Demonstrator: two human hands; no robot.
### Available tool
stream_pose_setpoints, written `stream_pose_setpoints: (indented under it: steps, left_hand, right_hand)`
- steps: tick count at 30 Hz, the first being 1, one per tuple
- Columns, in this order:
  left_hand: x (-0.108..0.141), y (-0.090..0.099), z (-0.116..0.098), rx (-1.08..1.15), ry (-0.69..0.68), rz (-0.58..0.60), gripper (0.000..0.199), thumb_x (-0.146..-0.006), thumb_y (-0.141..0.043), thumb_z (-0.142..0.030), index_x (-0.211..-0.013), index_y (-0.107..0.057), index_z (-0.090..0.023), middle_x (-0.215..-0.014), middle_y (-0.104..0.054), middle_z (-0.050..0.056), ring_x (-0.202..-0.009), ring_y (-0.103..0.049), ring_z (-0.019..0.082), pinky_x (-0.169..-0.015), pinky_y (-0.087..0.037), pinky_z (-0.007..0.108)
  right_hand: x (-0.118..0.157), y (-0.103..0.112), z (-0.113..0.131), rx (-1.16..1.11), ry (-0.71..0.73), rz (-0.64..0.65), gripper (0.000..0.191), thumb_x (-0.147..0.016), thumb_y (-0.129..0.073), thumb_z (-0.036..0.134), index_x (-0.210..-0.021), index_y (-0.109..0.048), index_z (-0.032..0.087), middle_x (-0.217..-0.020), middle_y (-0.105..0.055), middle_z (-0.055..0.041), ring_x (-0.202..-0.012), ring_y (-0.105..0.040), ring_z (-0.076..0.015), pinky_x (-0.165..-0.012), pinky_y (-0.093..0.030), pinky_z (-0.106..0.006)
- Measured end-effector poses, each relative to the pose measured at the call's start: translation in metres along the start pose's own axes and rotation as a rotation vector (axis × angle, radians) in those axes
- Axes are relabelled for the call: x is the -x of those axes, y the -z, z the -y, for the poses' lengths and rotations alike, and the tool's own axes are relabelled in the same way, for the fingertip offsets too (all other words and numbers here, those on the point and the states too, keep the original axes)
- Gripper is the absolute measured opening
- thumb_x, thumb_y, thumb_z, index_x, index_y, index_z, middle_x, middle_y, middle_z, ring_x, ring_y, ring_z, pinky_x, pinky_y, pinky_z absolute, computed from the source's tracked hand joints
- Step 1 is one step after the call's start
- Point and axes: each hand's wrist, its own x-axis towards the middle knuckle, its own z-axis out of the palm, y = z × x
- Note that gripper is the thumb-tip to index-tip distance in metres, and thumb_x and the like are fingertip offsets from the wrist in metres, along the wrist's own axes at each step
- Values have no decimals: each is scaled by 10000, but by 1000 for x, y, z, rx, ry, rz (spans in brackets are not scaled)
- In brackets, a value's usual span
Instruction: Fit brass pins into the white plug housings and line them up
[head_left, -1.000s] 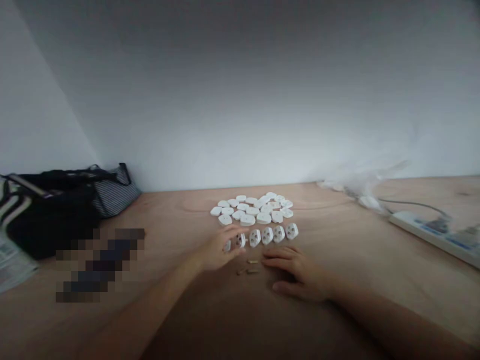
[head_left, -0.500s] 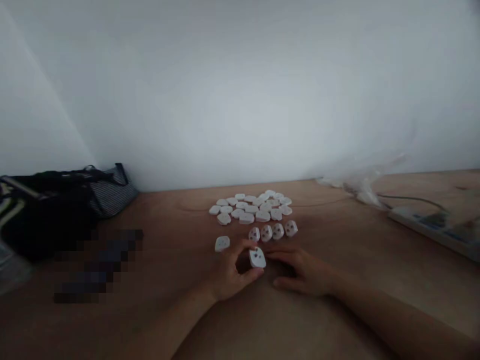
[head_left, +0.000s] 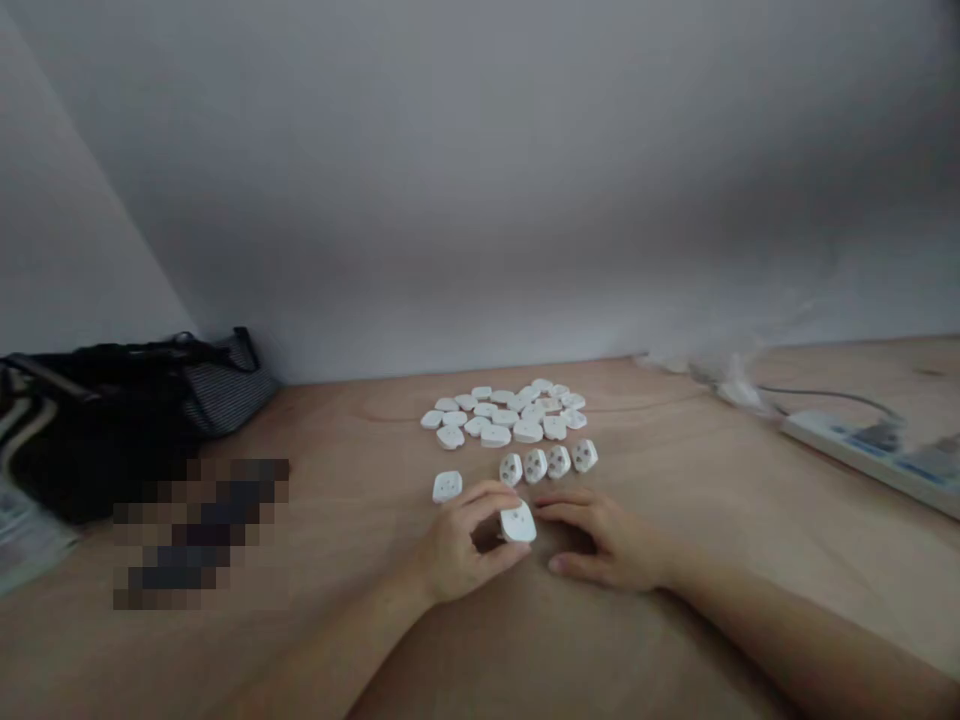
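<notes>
A white plug adapter (head_left: pixel 517 523) is pinched at its left side between the thumb and fingers of my left hand (head_left: pixel 466 540). It is held tilted, with a flat face showing upward. My right hand (head_left: pixel 606 540) rests just to the right of it, thumb and fingers apart, holding nothing. Beyond my hands, a short row of similar adapters (head_left: pixel 535 466) stands with the holed faces toward me. A single adapter (head_left: pixel 448 486) lies flat by my left knuckles. Farther back, several more white adapters (head_left: pixel 495 436) lie in a loose cluster.
On the left sit a black bag (head_left: pixel 112 410) and a pixelated dark object (head_left: pixel 202 535) on the wooden table (head_left: pixel 360 480). A white power strip (head_left: pixel 870 455) with plugs and a cable lies at the right, near crumpled clear plastic (head_left: pixel 731 380). A pale wall (head_left: pixel 480 200) bounds the back.
The adapter in my left hand has turned a little, so its face looks different. My right hand stays nearly where it was. The scene has become lighter at the table, darker on the wall.
</notes>
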Motion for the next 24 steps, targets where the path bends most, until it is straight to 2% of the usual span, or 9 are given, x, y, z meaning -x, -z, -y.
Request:
stream_pose_setpoints:
  steps: [2,6,8,13,16,19,24]
  left_hand:
    - [0,0,-1,5,-22,9,302,-736,-661,-263,-1024,-597,-196,-1072,-610,76,-988,-584,214,-883,-468,327]
    - [0,1,-2,-26,13,-28,420,-734,-650,-243,-1133,-524,-209,-1103,-597,83,-1021,-566,229,-900,-453,359]
    - [0,2,1,-14,45,-66,444,-710,-665,-225,-1122,-501,-210,-1092,-598,79,-1013,-570,233,-894,-452,367]
    - [-3,8,23,180,163,-247,437,-673,-668,-170,-1031,-420,-197,-987,-606,62,-934,-614,211,-821,-491,339]
    - [-4,14,37,193,217,-263,458,-690,-665,-189,-1068,-406,-194,-1063,-600,89,-964,-610,217,-812,-498,335]
    - [-5,19,45,46,221,-205,438,-729,-644,-224,-1121,-451,-192,-1121,-601,90,-1027,-588,232,-889,-463,369]
    - [-7,23,51,-203,177,33,425,-797,-591,-269,-1208,-506,-201,-1216,-587,88,-1117,-539,255,-962,-404,400]
  right_hand:
    - [1,-1,-1,12,-28,4,539,-761,-641,377,-1242,-510,172,-1260,-524,-134,-1164,-472,-277,-982,-389,-445]
    - [2,-2,-2,16,-36,11,536,-763,-638,392,-1234,-516,166,-1266,-518,-136,-1169,-465,-275,-980,-392,-438]
    - [2,-2,-2,15,-36,12,526,-768,-631,399,-1225,-524,160,-1275,-512,-136,-1180,-456,-275,-988,-386,-438]
    - [2,-2,-1,8,-47,13,526,-774,-622,407,-1223,-529,150,-1273,-517,-140,-1187,-452,-279,-996,-380,-445]
    - [3,-2,-2,3,-46,16,530,-777,-617,419,-1231,-521,163,-1275,-516,-135,-1184,-455,-277,-994,-383,-450]
    - [3,-1,-1,7,-49,20,533,-779,-613,426,-1232,-519,160,-1273,-516,-139,-1188,-450,-280,-995,-381,-453]
    - [2,1,2,25,-58,41,539,-782,-610,413,-1239,-513,143,-1272,-516,-142,-1185,-452,-277,-997,-381,-442]
